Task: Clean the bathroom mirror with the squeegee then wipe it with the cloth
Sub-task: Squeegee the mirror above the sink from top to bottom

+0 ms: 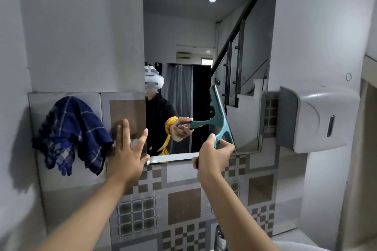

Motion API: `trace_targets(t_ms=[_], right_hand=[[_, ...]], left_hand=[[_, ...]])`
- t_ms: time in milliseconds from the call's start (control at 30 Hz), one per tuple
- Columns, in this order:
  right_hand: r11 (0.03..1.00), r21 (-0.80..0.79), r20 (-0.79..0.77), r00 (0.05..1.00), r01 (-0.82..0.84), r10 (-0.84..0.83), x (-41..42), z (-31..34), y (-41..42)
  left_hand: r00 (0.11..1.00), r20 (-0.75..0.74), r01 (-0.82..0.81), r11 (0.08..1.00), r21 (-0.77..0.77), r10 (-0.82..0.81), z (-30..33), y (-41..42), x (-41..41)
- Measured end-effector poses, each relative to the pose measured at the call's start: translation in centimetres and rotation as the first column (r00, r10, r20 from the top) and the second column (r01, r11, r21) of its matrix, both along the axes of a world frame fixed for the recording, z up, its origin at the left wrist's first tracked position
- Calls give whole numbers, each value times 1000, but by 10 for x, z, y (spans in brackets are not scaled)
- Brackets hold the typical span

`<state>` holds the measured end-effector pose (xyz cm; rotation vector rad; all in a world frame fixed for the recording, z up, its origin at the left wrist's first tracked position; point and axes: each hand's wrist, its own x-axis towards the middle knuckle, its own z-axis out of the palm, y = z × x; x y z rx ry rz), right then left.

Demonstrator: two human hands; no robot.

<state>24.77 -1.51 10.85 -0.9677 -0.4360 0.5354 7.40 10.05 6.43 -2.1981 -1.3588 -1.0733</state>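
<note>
While the right hand (pixel 212 156) grips the handle of the teal squeegee (pixel 221 126), the blade stands near upright, tilted slightly, against the lower right part of the mirror (pixel 204 32); thumb and fingers curl round the handle's end, and the blade's bottom tip sits close to the mirror's lower edge

Left hand (pixel 127 156): released, fingers straight and spread, raised in front of the tiled wall (pixel 183 206) at the mirror's lower left corner. Thumb lies near the bottom corner of the glass. Whether the fingertips touch the tile cannot be told from this view. It holds nothing

Cloth (pixel 70 134): dark blue with pale check lines, hangs bunched on the wall to the left of the mirror, just beside the left hand and apart from it. What it hangs from is hidden under the folds

Mirror: tall, set between two pale wall sections, its lower edge above the patterned brown and grey tiles. Its reflection shows a person in dark clothing with a headset on the head and a yellow band at the wrist, holding the squeegee; behind, a stair rail, a curtain and a ceiling light

Right of mirror: a white and grey dispenser (pixel 318 118) is mounted on the wall, well apart from both hands

Both forearms bare, reaching up from the bottom of the view
</note>
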Motion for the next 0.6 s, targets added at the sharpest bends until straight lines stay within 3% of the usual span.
trace_targets(t_ms=[167,433,600], right_hand=[[1000,-3,5,1000,14,-14,-20,-2,6],[999,-6,159,987,-31,32,-60,-13,3],[999,-46,315,949,24,-9,-51,-30,3]], left_hand=[[1000,3,27,999,22,-27,-1,-1,-1],[995,-37,98,987,124,-94,-8,2,-11],[995,-74,71,995,76,-65,-13,3,-10]])
